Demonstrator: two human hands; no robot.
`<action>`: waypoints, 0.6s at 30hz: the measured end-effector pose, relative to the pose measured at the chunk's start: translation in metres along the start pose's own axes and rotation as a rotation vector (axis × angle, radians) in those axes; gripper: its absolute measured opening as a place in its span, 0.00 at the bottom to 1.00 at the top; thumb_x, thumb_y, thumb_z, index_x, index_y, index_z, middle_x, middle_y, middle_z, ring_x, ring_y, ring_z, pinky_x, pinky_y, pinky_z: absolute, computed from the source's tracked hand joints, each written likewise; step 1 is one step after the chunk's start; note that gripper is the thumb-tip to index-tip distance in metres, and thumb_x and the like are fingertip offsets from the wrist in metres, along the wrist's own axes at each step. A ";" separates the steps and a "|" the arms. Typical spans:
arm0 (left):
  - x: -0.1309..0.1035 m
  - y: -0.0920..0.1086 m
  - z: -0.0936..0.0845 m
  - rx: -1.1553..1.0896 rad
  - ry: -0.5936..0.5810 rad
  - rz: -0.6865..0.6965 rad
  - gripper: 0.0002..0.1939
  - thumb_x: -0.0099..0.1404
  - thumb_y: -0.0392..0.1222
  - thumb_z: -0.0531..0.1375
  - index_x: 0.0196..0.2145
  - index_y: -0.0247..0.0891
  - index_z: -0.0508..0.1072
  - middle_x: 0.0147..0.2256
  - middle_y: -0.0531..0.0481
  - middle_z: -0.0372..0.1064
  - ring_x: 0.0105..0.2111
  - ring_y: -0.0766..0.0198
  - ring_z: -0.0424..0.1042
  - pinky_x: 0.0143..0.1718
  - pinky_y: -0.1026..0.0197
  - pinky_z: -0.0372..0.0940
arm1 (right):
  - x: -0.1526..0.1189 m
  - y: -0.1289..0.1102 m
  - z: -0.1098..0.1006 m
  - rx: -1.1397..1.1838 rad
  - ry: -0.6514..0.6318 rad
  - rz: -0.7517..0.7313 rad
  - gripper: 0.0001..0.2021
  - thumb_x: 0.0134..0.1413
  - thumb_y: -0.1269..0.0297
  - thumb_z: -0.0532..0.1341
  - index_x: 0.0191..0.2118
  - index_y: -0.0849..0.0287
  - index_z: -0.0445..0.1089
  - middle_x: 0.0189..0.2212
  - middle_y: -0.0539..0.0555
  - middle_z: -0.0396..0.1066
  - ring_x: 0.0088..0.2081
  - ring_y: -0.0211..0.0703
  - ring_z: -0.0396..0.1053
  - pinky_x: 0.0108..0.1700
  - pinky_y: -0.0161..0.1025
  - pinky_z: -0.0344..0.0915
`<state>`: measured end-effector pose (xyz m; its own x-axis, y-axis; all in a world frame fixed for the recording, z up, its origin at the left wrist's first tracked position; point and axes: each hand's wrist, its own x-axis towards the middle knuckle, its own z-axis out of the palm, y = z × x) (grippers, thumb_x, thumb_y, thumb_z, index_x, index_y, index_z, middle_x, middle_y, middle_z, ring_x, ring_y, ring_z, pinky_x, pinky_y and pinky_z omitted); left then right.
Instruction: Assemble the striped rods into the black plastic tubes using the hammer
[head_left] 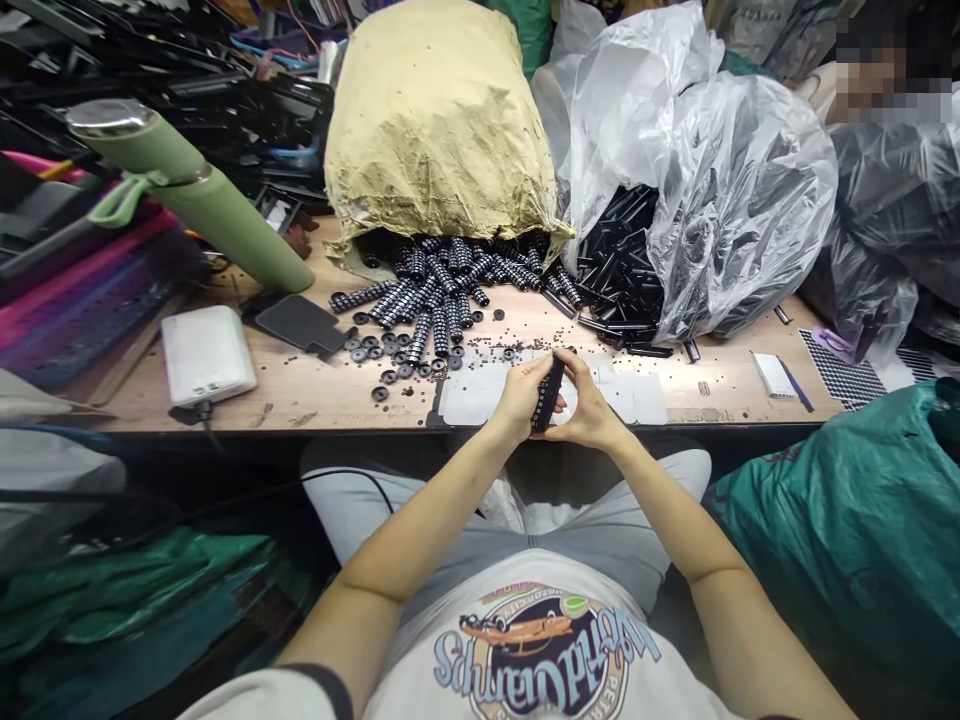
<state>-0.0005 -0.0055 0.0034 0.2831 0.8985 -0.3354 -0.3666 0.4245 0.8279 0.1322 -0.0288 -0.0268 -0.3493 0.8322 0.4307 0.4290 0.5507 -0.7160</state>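
A short black piece [549, 395] with a row of small light marks along its side is held upright, slightly tilted, at the table's front edge. My left hand [519, 402] grips it from the left. On the other side, my right hand [589, 408] curls round it, fingers near its top and base. White sheets [637, 396] lie beneath and beside the hands. Behind them, tiny dark rings are scattered over the wood. Black ridged cylinders [442, 290] spill from a yellowish sack [442, 120], with flat black discs [386, 377] in front.
Black tubes [619, 265] spill from a clear plastic bag [750, 190]. A green bottle [225, 220], a white box [208, 355] and a dark flat piece [301, 322] stand or lie left. At right are a small white box [772, 376] and a green sack [862, 510]. A person sits back right.
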 end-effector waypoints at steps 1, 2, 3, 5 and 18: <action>0.001 0.000 -0.001 0.015 -0.001 -0.005 0.18 0.57 0.54 0.62 0.33 0.34 0.70 0.17 0.56 0.60 0.14 0.68 0.65 0.15 0.67 0.63 | 0.000 0.000 0.002 0.001 0.012 0.011 0.54 0.36 0.53 0.72 0.65 0.59 0.40 0.61 0.64 0.48 0.64 0.53 0.50 0.66 0.51 0.51; 0.003 -0.001 -0.004 0.036 -0.004 -0.010 0.18 0.57 0.54 0.61 0.33 0.34 0.70 0.17 0.56 0.60 0.14 0.68 0.65 0.16 0.66 0.63 | -0.001 0.001 0.004 -0.003 0.028 0.017 0.53 0.36 0.54 0.72 0.64 0.59 0.41 0.61 0.64 0.49 0.64 0.53 0.51 0.66 0.51 0.51; 0.004 -0.003 -0.007 0.064 -0.007 -0.009 0.19 0.58 0.55 0.60 0.34 0.33 0.70 0.18 0.55 0.61 0.15 0.68 0.65 0.18 0.65 0.65 | -0.001 0.002 0.007 -0.011 0.043 0.021 0.52 0.36 0.55 0.72 0.64 0.60 0.42 0.60 0.64 0.49 0.63 0.54 0.52 0.65 0.51 0.52; 0.007 -0.009 -0.015 0.179 0.000 0.055 0.21 0.61 0.55 0.58 0.39 0.33 0.72 0.24 0.51 0.65 0.19 0.66 0.68 0.23 0.61 0.68 | -0.001 0.005 0.014 -0.055 0.065 0.040 0.51 0.36 0.57 0.71 0.63 0.60 0.43 0.60 0.65 0.51 0.63 0.54 0.53 0.64 0.51 0.54; 0.027 -0.066 -0.077 1.514 -0.036 0.879 0.18 0.67 0.31 0.49 0.52 0.32 0.70 0.40 0.38 0.69 0.41 0.56 0.67 0.44 0.55 0.66 | -0.032 0.024 -0.001 -0.806 -0.004 0.599 0.19 0.55 0.58 0.61 0.48 0.64 0.64 0.50 0.68 0.64 0.53 0.58 0.60 0.50 0.51 0.60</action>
<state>-0.0367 -0.0009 -0.0946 0.4972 0.7725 0.3951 0.6630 -0.6320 0.4013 0.1542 -0.0421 -0.0574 0.1065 0.9872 0.1184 0.9706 -0.0774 -0.2280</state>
